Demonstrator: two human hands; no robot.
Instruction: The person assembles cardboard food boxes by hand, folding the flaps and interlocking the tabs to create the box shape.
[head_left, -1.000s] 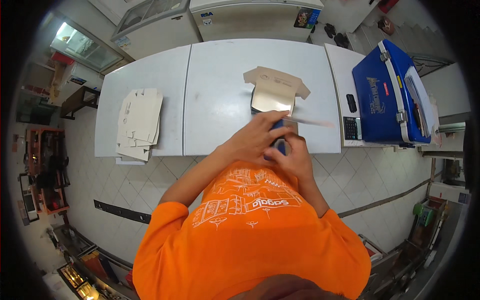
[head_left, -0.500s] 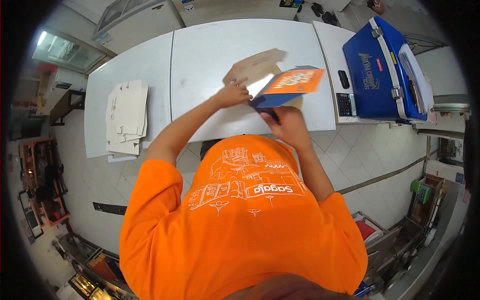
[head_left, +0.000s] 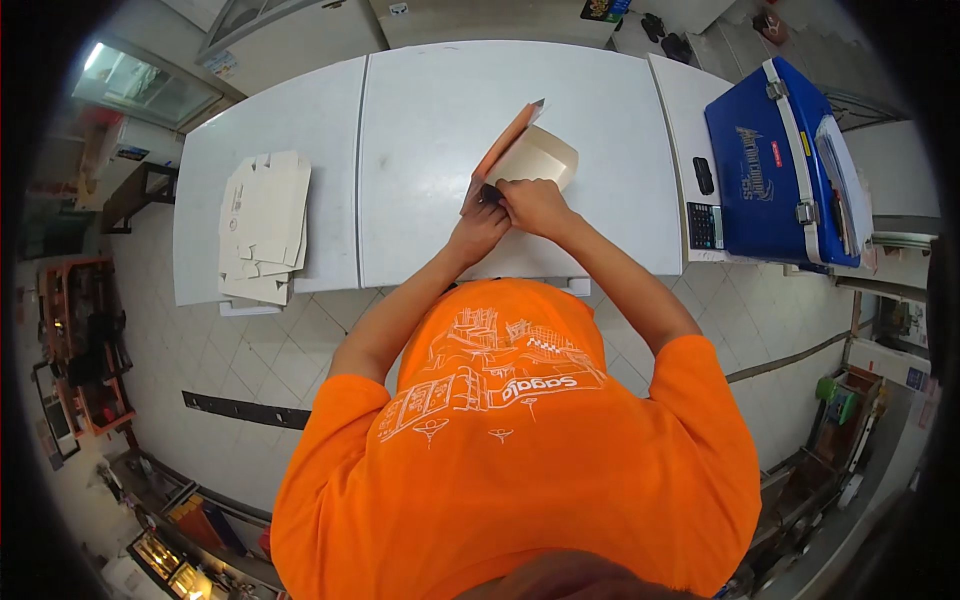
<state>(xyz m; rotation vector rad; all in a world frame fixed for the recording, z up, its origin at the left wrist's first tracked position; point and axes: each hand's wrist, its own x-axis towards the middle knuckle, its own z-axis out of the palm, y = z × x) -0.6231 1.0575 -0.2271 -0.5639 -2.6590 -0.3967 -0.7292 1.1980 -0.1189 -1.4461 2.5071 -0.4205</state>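
A part-folded cardboard food box [head_left: 547,158] stands on the white table in front of me. Its cream inside faces up, and an orange flap with a dark edge rises along its left side. My left hand [head_left: 478,235] is closed on the near left corner, by a dark flap. Beside it, almost touching, my right hand [head_left: 536,208] has its fingers bent over the near end of the box. Both sets of fingertips are partly hidden where they meet the cardboard.
Flat cream cardboard blanks [head_left: 265,215] lie stacked at the table's left. On the right are a calculator [head_left: 706,226], a black oblong object [head_left: 703,175] and a large blue cooler box [head_left: 765,165]. The white table's [head_left: 430,130] near edge runs close to my body.
The box has turned and its flaps have come up, so the cream inside now shows. My right hand has moved left and over the near end, next to my left hand.
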